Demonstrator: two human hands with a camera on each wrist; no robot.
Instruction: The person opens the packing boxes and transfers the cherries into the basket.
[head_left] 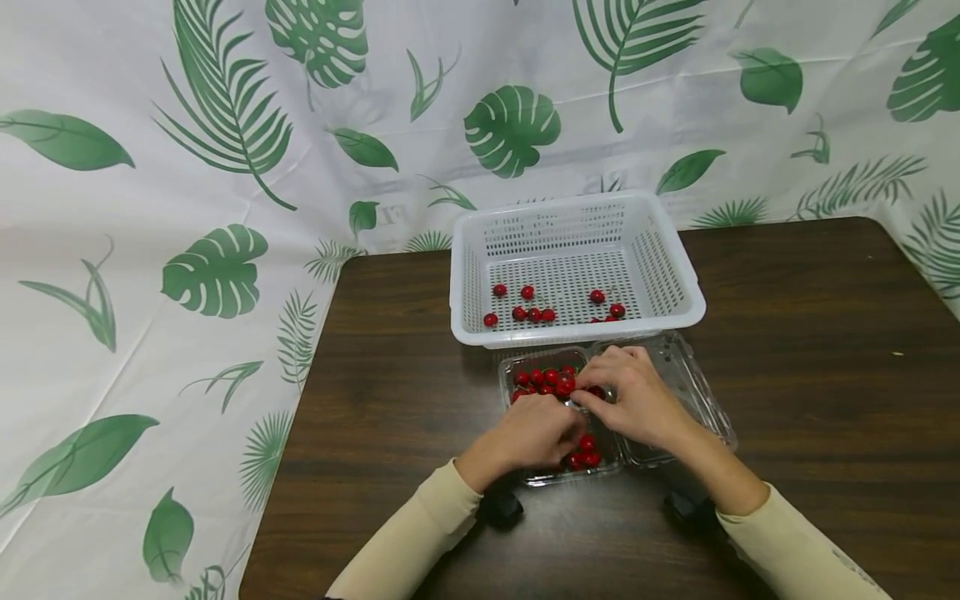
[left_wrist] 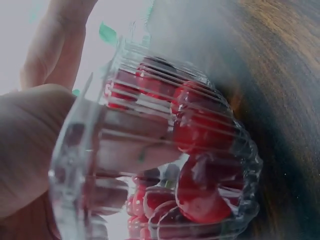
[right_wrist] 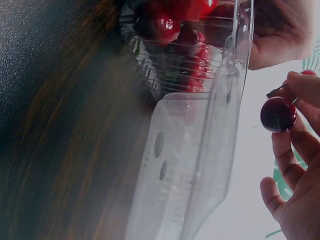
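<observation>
Right hand (head_left: 630, 396) pinches a dark red cherry (right_wrist: 278, 114) over the clear clamshell (head_left: 570, 476). Left hand (head_left: 536, 429) inside it; grip, I cannot tell. I judge cherry light, slick, bruisable: hold gently by stem (right_wrist: 276, 90).

Cannot tell grip of left hand (head_left: 542, 429), partly blurred behind clear container (left_wrist: 252, 167) in left-wrist view, nor, in right-wrist view, trace lid (right_wrist: 167, 160) past bottom edge.

Light is soft — both wrist views look hazy.
</observation>
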